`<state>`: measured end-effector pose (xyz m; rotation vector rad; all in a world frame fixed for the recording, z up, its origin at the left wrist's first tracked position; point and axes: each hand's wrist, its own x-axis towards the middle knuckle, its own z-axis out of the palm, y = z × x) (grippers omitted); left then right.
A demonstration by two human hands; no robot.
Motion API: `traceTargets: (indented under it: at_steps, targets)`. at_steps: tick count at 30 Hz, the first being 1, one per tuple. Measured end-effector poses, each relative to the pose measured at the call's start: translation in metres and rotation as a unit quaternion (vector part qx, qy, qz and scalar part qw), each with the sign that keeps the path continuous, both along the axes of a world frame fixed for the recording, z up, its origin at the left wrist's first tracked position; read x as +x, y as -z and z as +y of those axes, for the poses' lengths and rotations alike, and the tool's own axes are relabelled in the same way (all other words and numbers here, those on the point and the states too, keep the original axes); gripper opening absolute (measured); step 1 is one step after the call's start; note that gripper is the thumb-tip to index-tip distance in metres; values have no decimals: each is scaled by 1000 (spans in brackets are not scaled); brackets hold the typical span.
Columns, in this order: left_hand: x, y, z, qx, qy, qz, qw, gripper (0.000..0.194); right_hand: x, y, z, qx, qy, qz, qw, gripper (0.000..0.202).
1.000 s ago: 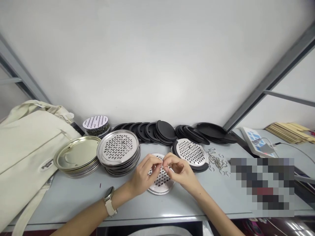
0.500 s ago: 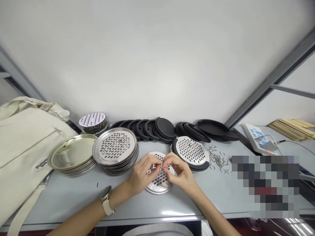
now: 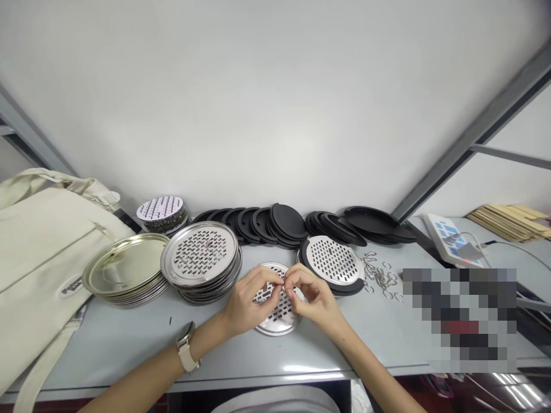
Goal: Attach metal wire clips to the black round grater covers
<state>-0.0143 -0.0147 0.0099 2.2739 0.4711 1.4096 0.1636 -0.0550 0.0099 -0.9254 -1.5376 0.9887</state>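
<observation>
My left hand (image 3: 253, 299) and my right hand (image 3: 315, 297) meet fingertip to fingertip, each in a pinch. Something tiny sits between the fingertips, too small and covered for me to make out. Just below them, a round metal disc with slots (image 3: 279, 326) lies flat on the table, partly hidden by the fingers. To its left rises a stack of round slotted metal discs (image 3: 201, 255). On the right is a slotted metal disc with a black rim (image 3: 333, 261). Beyond it lies a loose heap of small metal clips and rings (image 3: 381, 276).
Gold-toned round lids (image 3: 127, 264) are stacked at left beside a cream canvas bag (image 3: 51, 252). Black round covers (image 3: 288, 222) line the wall, near a small patterned stack (image 3: 160, 209). A white-blue box (image 3: 451, 238) and flat wooden pieces (image 3: 505, 223) stand at right; a blurred patch hides the table there.
Both hands stay pinched together over the slotted disc, with only slight finger movement. The whole view has shifted a little.
</observation>
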Motion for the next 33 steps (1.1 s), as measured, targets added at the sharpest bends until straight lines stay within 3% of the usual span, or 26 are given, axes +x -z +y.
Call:
traceTargets:
  at_steps: [5, 9, 13, 19, 28, 33]
  targets:
    - [-2, -4, 3, -163, -22, -42, 985, 17, 0, -1, 0, 0, -19, -6, 1000, 11]
    - [3, -9, 9, -286, 26, -15, 958, 6, -2, 0, -1, 0, -25, -32, 999, 13]
    - [5, -8, 10, -285, 6, -17, 958, 6, -3, 2, 0, 14, 10, -59, 998, 13]
    - [1, -2, 12, -278, -60, -95, 954, 7, -1, 2, 2, 46, 81, -92, 991, 10]
    - [8, -2, 2, -345, 24, -121, 931, 10, -6, 9, 1, 24, 98, -29, 995, 6]
    - [10, -3, 0, -386, 36, -97, 917, 8, -6, 11, 1, 39, 128, -41, 990, 9]
